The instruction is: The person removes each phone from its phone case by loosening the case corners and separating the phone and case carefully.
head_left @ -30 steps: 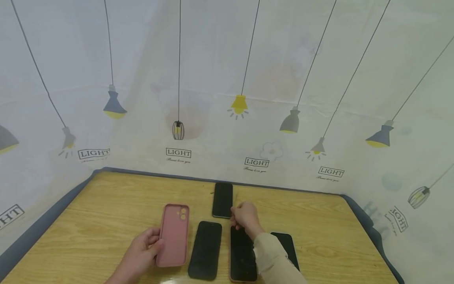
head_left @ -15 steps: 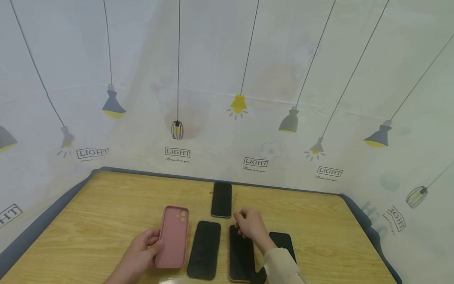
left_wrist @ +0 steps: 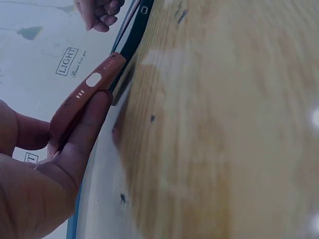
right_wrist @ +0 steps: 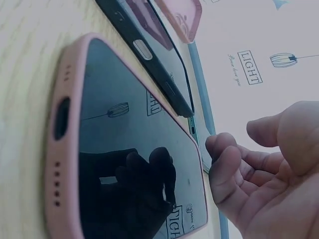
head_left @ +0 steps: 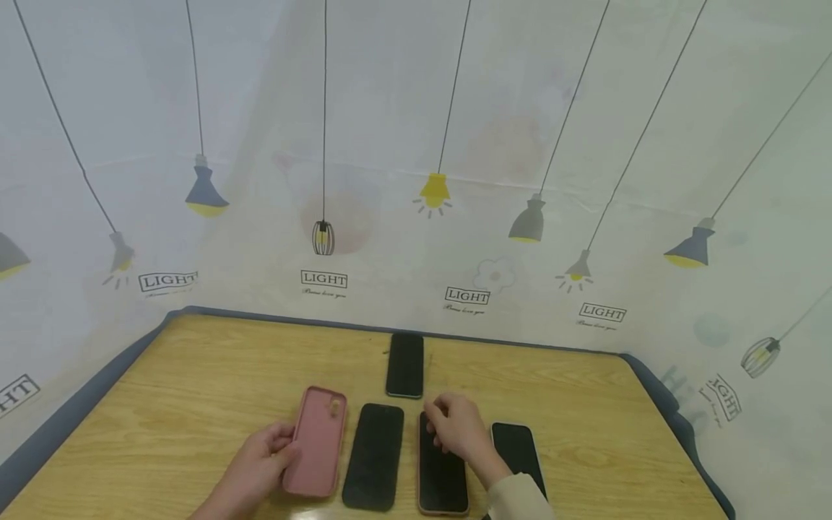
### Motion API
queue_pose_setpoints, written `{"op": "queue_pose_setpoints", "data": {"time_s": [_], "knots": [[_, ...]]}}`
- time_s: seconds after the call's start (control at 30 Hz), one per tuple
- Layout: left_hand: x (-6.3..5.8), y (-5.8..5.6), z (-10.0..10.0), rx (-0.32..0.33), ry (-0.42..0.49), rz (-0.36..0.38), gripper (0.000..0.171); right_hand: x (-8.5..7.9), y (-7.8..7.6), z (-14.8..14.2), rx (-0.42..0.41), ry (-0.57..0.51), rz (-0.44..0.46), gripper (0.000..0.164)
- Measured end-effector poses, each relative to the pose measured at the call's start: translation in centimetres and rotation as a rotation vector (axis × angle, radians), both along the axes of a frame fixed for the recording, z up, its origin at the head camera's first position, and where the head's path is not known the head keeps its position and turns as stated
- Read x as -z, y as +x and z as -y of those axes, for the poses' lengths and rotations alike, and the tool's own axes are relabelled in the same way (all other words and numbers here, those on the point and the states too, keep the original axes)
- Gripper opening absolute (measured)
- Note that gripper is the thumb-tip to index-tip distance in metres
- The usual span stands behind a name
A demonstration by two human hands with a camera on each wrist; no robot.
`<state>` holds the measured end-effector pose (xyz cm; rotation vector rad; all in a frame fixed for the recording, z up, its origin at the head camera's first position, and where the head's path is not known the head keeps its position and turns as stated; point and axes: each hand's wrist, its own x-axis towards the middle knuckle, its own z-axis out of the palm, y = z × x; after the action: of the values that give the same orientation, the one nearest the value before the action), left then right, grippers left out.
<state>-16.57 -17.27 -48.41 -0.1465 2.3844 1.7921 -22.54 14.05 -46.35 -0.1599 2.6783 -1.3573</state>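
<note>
My left hand (head_left: 261, 456) grips an empty pink phone case (head_left: 313, 451) by its left side, thumb at the near edge. The case's inside and camera cutout face me in the head view. In the left wrist view the pink case (left_wrist: 82, 92) shows its end with a port opening, tilted up off the table. My right hand (head_left: 463, 430) hovers above the far end of a phone in a pink case (head_left: 442, 477). From the right wrist view, the right hand (right_wrist: 264, 167) has loosely curled fingers, thumb apart, holding nothing.
Between the pink case and the cased phone lies a dark phone (head_left: 373, 458). Another phone (head_left: 405, 365) sits at the table's back edge, and a light-edged phone (head_left: 518, 451) lies right of my right hand. A lamp-print cloth (head_left: 390, 144) hangs behind the table (head_left: 195, 375).
My right hand has drawn back from beside the far phone to over the cased phone. The pink case's far end has dipped toward me slightly in my left hand.
</note>
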Motion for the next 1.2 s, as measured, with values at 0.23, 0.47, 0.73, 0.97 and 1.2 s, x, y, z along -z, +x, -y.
{"op": "queue_pose_setpoints", "data": {"time_s": [0.23, 0.47, 0.73, 0.97, 1.2], "knots": [[0.0, -0.3, 0.3, 0.013, -0.140, 0.044, 0.033, 0.1, 0.3, 0.0, -0.013, -0.009, 0.037, 0.025], [-0.4, 0.0, 0.1, 0.026, -0.340, -0.010, 0.023, 0.5, 0.5, -0.1, -0.020, -0.021, 0.028, 0.024], [-0.5, 0.3, 0.2, 0.079, -0.435, 0.034, 0.018, 0.5, 0.5, -0.1, -0.021, -0.032, 0.018, 0.024], [-0.9, 0.4, -0.1, 0.087, -0.536, -0.025, 0.026, 0.4, 0.7, -0.5, -0.034, -0.041, 0.000, 0.025], [-1.6, 0.0, -1.4, 0.110, -0.535, -0.076, 0.032, 0.2, 1.1, -1.3, -0.104, 0.022, -0.007, 0.022]]}}
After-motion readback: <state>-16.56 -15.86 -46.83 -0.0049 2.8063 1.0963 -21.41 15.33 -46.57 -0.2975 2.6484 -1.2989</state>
